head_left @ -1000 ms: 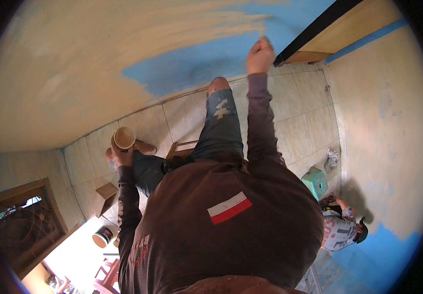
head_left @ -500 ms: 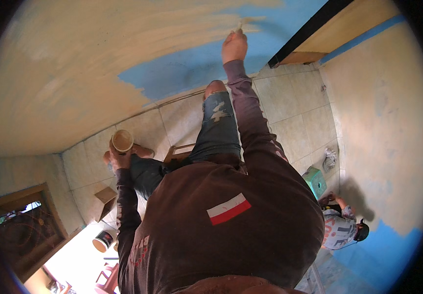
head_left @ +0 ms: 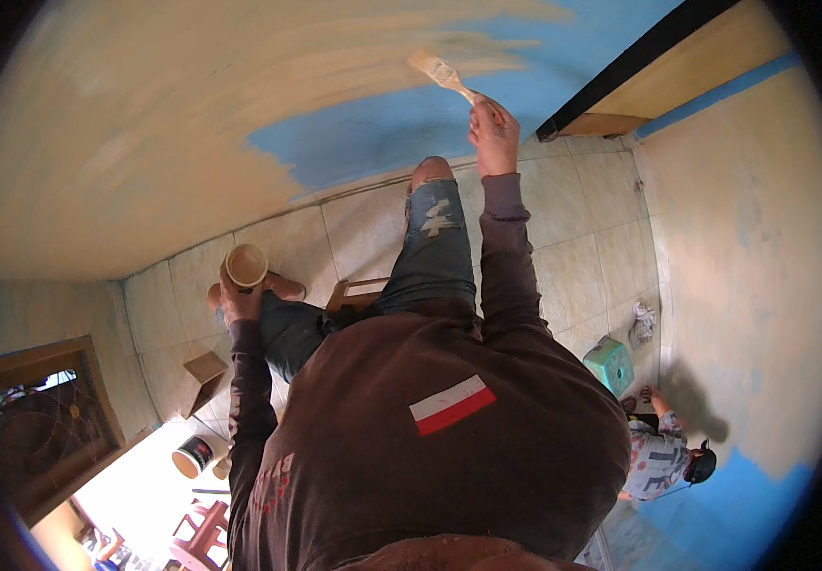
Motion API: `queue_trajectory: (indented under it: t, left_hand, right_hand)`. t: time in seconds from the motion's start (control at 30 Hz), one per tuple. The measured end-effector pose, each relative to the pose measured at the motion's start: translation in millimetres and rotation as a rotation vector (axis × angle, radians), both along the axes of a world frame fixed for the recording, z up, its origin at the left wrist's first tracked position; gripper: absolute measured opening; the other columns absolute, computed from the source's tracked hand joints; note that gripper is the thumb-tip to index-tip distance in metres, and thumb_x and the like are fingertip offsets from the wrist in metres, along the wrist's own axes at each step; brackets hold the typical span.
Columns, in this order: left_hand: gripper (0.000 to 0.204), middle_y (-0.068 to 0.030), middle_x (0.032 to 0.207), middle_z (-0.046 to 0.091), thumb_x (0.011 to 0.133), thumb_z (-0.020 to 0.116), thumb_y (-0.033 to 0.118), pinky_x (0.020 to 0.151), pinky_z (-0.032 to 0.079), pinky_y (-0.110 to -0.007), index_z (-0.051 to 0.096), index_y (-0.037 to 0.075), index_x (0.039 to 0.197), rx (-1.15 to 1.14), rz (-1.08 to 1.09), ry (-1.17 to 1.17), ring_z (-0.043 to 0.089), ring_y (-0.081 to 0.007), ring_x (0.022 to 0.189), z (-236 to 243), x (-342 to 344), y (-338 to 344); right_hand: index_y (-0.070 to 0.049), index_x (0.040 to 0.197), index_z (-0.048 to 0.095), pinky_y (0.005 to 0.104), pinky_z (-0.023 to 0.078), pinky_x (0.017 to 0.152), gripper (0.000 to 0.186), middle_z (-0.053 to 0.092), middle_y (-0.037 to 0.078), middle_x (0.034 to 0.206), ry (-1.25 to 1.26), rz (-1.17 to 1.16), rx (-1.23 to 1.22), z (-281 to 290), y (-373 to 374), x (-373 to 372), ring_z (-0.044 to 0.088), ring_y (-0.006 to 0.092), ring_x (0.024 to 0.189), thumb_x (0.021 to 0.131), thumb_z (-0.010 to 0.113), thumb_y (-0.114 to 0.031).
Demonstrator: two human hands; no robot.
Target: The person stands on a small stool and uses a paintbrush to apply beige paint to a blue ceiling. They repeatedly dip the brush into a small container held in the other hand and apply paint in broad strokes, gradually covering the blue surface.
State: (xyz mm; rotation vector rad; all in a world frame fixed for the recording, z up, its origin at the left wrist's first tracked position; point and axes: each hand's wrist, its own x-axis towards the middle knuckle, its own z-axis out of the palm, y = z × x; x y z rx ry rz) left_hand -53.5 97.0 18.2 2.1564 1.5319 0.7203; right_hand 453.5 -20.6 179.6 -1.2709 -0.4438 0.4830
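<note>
At the lower left of centre, my left hand (head_left: 237, 301) grips a round cup (head_left: 246, 265) of cream-coloured paint beside my bent leg. My right hand (head_left: 493, 133) is closed round the handle of a paintbrush (head_left: 435, 69) with cream paint on it, raised near the wall (head_left: 173, 143). That wall is streaked cream over blue, with a bare blue band low down. My knee (head_left: 431, 171), in ripped jeans, points toward the wall.
A co-worker (head_left: 663, 452) crouches by the right wall (head_left: 734, 238), near a green plastic stool (head_left: 607, 364) and a crumpled rag (head_left: 642, 324). Behind me at left are a wooden box (head_left: 203, 379), a bucket (head_left: 193, 457) and a reddish chair (head_left: 201, 533). A wooden door frame (head_left: 677, 57) stands upper right.
My right hand and brush moved left across the wall, then back right and lower, the brush head now angled up-left. The co-worker shifted slightly. My left hand still holds the cup.
</note>
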Motion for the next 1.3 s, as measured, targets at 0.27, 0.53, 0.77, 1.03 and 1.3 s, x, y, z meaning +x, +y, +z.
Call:
queue_trajectory:
  t: [0.27, 0.53, 0.77, 1.03, 1.3]
  left_hand:
    - [0.092, -0.0207, 0.133, 0.059, 0.070, 0.086, 0.022, 0.097, 0.050, -0.043, 0.037, 0.008, 0.147, -0.012, -0.009, -0.021, 0.059, -0.0349, 0.123, 1, 5, 3]
    - [0.094, -0.0214, 0.137, 0.055, 0.070, 0.087, 0.024, 0.102, 0.047, -0.045, 0.037, 0.007, 0.148, -0.080, 0.006, -0.086, 0.056, -0.0382, 0.125, -5, -4, 1]
    - [0.092, -0.0215, 0.138, 0.055, 0.071, 0.086, 0.024, 0.103, 0.046, -0.045, 0.037, 0.007, 0.148, -0.103, 0.041, -0.011, 0.055, -0.0375, 0.127, 19, 9, -5]
    - [0.096, -0.0213, 0.137, 0.055, 0.069, 0.088, 0.026, 0.102, 0.047, -0.046, 0.037, 0.008, 0.148, -0.067, 0.004, -0.059, 0.055, -0.0376, 0.126, -6, -3, 3]
    - [0.094, -0.0222, 0.133, 0.058, 0.070, 0.088, 0.026, 0.098, 0.049, -0.045, 0.037, 0.008, 0.147, -0.028, 0.050, 0.017, 0.057, -0.0369, 0.123, 7, 3, -4]
  right_hand:
    - [-0.002, 0.094, 0.064, 0.0210, 0.030, 0.048, 0.023, 0.050, -0.003, 0.069, 0.085, 0.101, 0.083, 1, -17, 4, 0.039, 0.0030, 0.056, 0.099, 0.065, -0.023]
    - [0.002, 0.105, 0.065, 0.0327, 0.047, 0.059, 0.022, 0.060, 0.005, 0.078, -0.261, -0.474, 0.001, -35, 14, 60, 0.057, 0.0163, 0.070, 0.099, 0.058, -0.018]
    - [0.003, 0.134, 0.051, 0.0513, 0.053, 0.076, 0.040, 0.061, 0.026, 0.105, -0.817, -0.755, -0.519, -76, 73, 66, 0.063, 0.0452, 0.092, 0.098, 0.049, -0.012]
    - [0.000, 0.140, 0.046, 0.0514, 0.051, 0.075, 0.043, 0.059, 0.025, 0.104, -0.881, -0.369, -0.472, -85, 86, -53, 0.062, 0.0440, 0.093, 0.099, 0.052, -0.013]
    - [0.002, 0.131, 0.057, 0.0474, 0.051, 0.081, 0.035, 0.062, 0.025, 0.104, -0.783, -0.203, -0.266, -80, 44, -50, 0.062, 0.0420, 0.095, 0.097, 0.053, -0.009]
